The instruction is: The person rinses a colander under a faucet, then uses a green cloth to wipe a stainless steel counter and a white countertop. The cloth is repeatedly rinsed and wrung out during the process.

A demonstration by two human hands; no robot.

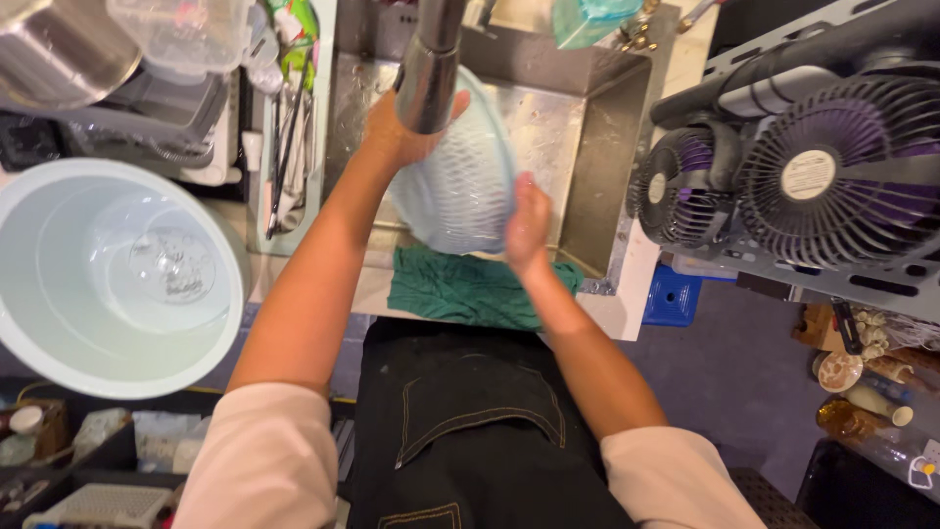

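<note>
Over the steel sink point(587, 147) at 12 o'clock, you stand against a pale surface point(627, 313) whose front edge carries a crumpled green cloth point(470, 289), just below the basin. Grey floor point(725, 382) shows at 4 o'clock. Two dark fans point(783, 176) sit on a rack at 2 o'clock, with a blue box point(674, 296) just under them. A big white bucket point(29, 333) at 9 o'clock has a clear glass point(171, 263) lying inside it. A drying rack point(166, 108) at 11 o'clock holds a steel bowl point(59, 49) and a clear plastic tub point(181, 34); beside it a narrow tray point(284, 147) holds utensils. Bottles and jars point(862, 392) crowd at 4 o'clock.

A pale blue mesh colander point(460, 186) is tilted on edge over the basin, under the steel tap point(431, 69). Your left hand point(397, 132) reaches up, its grip closed on the colander's upper left rim, partly hidden by the tap. Your right hand point(527, 220) presses flat on the colander's right side, fingers loosely curled against the mesh. Both forearms angle in from 6 o'clock.
</note>
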